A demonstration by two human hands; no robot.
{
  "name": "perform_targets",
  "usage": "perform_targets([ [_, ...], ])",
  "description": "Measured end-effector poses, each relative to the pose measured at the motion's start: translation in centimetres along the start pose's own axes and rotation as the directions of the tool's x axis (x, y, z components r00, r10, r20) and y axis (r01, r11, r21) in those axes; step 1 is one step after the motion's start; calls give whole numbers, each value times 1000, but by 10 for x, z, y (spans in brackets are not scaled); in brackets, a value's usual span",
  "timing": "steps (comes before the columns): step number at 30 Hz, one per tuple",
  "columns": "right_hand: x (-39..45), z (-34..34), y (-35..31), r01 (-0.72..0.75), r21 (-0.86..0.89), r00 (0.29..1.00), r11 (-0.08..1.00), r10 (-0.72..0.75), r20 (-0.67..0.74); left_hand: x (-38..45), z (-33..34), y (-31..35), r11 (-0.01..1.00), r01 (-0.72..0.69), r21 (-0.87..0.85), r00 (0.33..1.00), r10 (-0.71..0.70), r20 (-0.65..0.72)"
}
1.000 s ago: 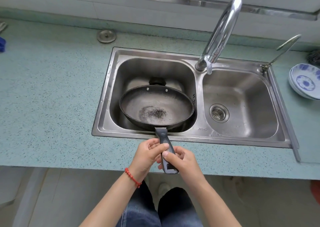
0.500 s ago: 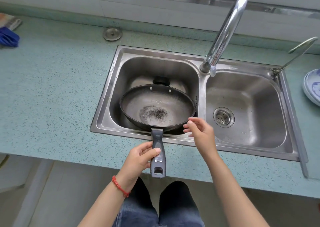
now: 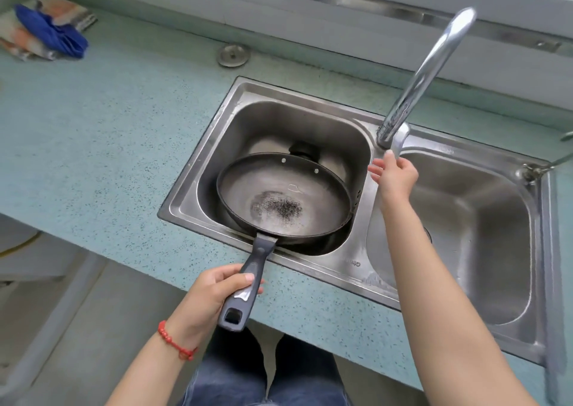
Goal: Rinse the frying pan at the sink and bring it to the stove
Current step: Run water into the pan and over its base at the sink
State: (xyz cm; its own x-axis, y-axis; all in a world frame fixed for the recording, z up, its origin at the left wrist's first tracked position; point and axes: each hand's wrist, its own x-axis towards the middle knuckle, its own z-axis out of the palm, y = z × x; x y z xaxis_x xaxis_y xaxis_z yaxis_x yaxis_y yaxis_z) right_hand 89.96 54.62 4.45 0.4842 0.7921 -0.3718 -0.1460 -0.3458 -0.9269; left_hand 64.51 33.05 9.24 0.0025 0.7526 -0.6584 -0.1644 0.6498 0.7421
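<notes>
Left hand [image 3: 214, 294] wrapped around grey handle of round black frying pan [image 3: 283, 197], resting in left basin of steel double sink [image 3: 350, 260], handle pointing back toward body. Right hand [image 3: 393, 174], fingers loosely spread, touching lever at base of chrome tap [image 3: 424, 76].

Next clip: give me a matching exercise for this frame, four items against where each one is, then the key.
Items
1. black frying pan
2. left hand
3. right hand
4. blue cloth

Places
A. at the base of the chrome tap
B. far left of the speckled green countertop
C. in the left basin of the steel double sink
D. gripping the pan's grey handle

Pairs: 1-C, 2-D, 3-A, 4-B
</notes>
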Motion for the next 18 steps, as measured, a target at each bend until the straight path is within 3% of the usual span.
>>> perform_targets([
  [6,11,-4,3,43,163,999,986,-45,13,2,0,1,999,19,-32,999,-20,-26],
  [18,32,-30,-10,31,195,998,980,-20,-56,4,-5,1,998,45,-48,999,-45,-2],
])
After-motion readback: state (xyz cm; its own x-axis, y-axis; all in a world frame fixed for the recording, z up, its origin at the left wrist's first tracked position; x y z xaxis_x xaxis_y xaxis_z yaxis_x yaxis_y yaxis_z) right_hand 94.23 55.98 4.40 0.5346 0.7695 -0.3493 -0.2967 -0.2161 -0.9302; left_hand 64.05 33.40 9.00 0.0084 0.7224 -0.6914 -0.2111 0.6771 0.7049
